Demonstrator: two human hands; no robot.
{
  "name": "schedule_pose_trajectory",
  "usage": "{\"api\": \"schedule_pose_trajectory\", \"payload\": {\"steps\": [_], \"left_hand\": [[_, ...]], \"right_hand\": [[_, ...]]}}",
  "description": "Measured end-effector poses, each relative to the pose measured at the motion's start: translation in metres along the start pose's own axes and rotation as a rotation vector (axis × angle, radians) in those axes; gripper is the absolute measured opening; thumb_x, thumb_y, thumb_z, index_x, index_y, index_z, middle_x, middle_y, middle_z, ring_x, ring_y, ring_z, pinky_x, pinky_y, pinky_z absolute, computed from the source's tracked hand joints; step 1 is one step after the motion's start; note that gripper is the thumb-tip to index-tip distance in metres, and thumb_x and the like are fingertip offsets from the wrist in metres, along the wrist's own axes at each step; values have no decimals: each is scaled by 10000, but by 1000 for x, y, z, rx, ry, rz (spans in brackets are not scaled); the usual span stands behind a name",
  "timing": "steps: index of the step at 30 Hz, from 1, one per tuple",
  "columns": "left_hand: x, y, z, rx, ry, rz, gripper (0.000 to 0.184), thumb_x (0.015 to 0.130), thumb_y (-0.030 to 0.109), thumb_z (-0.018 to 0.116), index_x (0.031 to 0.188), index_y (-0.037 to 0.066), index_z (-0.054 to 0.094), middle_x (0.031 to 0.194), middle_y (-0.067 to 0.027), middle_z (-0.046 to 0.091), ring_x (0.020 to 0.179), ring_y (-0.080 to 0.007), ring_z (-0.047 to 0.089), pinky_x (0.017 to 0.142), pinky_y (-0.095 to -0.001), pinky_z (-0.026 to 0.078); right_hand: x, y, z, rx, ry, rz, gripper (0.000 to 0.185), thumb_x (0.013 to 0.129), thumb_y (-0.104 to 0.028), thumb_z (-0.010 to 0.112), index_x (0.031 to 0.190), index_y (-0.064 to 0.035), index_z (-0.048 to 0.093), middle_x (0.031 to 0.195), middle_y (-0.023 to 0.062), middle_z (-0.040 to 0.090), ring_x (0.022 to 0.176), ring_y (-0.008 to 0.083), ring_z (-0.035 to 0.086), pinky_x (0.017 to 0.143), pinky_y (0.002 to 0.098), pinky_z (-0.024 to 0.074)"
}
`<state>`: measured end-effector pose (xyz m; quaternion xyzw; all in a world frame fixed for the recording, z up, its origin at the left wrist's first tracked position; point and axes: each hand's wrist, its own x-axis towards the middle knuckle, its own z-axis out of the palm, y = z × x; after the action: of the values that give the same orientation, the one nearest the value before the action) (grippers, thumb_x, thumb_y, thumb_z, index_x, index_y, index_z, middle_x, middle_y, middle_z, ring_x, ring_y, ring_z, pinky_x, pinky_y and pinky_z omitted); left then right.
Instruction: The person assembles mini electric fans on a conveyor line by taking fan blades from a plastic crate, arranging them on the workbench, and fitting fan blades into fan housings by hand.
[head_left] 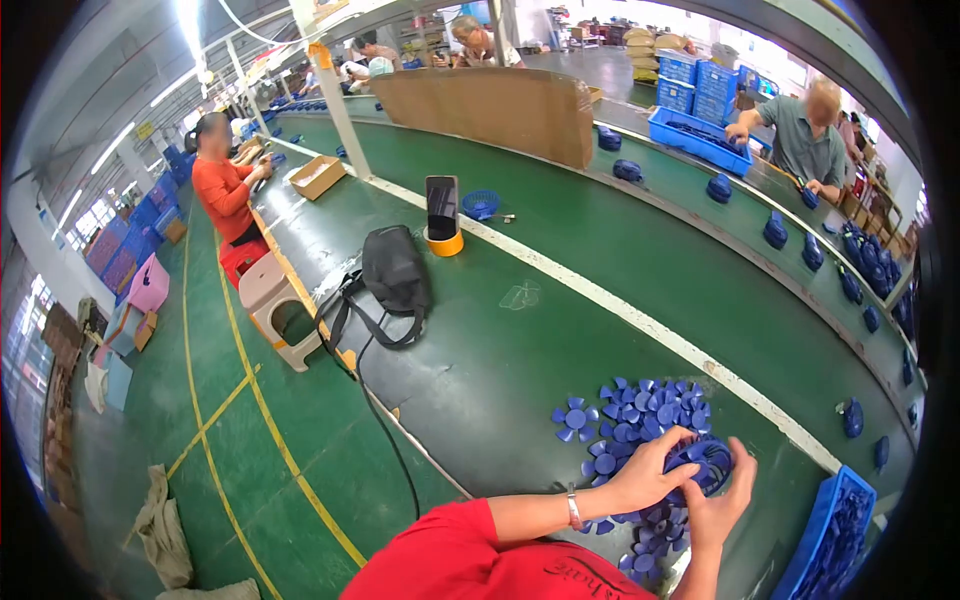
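Note:
My left hand [648, 478] and my right hand [722, 502] are closed around a round blue fan guard [712, 462], held just above the worktable. The left fingers grip its near left side, and the right hand wraps its right side. Whether a fan blade sits inside the guard I cannot make out. Beneath and beside my hands lies a pile of blue plastic fan blades [640, 410]. One single fan blade [575, 419] rests at the pile's left edge.
A blue crate [800, 560] of blue parts stands at right. On the table are a black bag [393, 275], a phone [441, 205] on an orange tape roll [446, 245] and another blue guard [481, 204]. Co-workers sit along the line; blue parts lie on the far belt.

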<state>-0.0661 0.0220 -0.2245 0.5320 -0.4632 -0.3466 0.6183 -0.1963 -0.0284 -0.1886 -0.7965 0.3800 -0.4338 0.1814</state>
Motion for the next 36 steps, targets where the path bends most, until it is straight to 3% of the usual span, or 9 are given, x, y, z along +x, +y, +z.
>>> {"api": "schedule_pose_trajectory", "payload": {"steps": [3, 11, 13, 17, 22, 25, 29, 32, 36], "left_hand": [[-4, 1, -4, 6, -95, -43, 401, 832, 151, 678, 1158, -17, 516, 1078, -140, 621, 1013, -222, 602, 893, -340, 458], [0, -3, -3, 132, -70, -128, 389, 812, 147, 675, 1148, 9, 536, 1031, -174, 641, 989, -270, 634, 869, -354, 474], [10, -12, 5, 145, -14, -40, 387, 832, 158, 661, 1169, 19, 531, 1046, -173, 639, 1010, -272, 629, 879, -357, 470], [43, -1, -1, 73, -95, 10, 579, 875, 215, 644, 1361, 35, 386, 1275, -177, 514, 1164, -265, 531, 988, -362, 420], [67, 9, -83, 252, -43, -9, 376, 869, 169, 651, 1197, 17, 548, 1096, -131, 627, 951, -183, 633, 859, -324, 505], [59, 3, -137, 359, 80, -149, 254, 870, 159, 655, 1081, 20, 629, 942, -76, 684, 855, -136, 652, 776, -287, 531], [47, -10, -204, 545, 288, -93, 188, 856, 158, 648, 998, 37, 665, 838, -54, 678, 752, -95, 620, 682, -258, 513], [39, -14, -220, 441, 311, -115, 237, 860, 131, 653, 1060, 4, 633, 911, -69, 676, 834, -136, 631, 755, -271, 504], [19, -25, -175, 754, 238, -28, 358, 859, 149, 634, 1193, 33, 580, 1168, -164, 600, 1113, -262, 566, 959, -362, 432]], "right_hand": [[-3, 13, -5, 285, -271, 368, 497, 541, -109, 808, 977, 13, 602, 856, 109, 608, 784, 214, 602, 740, 323, 489], [-23, 20, 19, 64, -81, 255, 396, 560, -132, 823, 805, 4, 544, 737, 139, 575, 662, 276, 591, 639, 364, 484], [-9, 32, 17, 149, -147, 317, 414, 562, -158, 828, 811, 12, 543, 736, 113, 588, 628, 213, 585, 595, 371, 486], [38, 85, 5, 498, -46, 607, 335, 705, -227, 779, 893, -36, 579, 801, 45, 601, 666, 129, 586, 558, 304, 505], [34, 201, -14, 744, 361, 868, 419, 885, -218, 643, 1233, -22, 517, 933, 66, 618, 712, 122, 580, 599, 222, 490], [-10, 246, -14, 684, 246, 752, 364, 886, -130, 611, 1226, -27, 528, 903, 59, 616, 674, 118, 564, 573, 227, 478], [-8, 194, -16, 630, 193, 780, 101, 865, -81, 629, 945, -23, 647, 795, 24, 617, 620, 89, 551, 545, 217, 445], [-4, 156, -20, 521, 68, 818, 188, 869, -165, 650, 759, -13, 658, 698, 31, 609, 596, 103, 550, 561, 237, 445], [-23, 110, -24, 285, -220, 446, 161, 802, -114, 707, 686, -6, 675, 698, 66, 619, 672, 140, 571, 600, 265, 419]]}}
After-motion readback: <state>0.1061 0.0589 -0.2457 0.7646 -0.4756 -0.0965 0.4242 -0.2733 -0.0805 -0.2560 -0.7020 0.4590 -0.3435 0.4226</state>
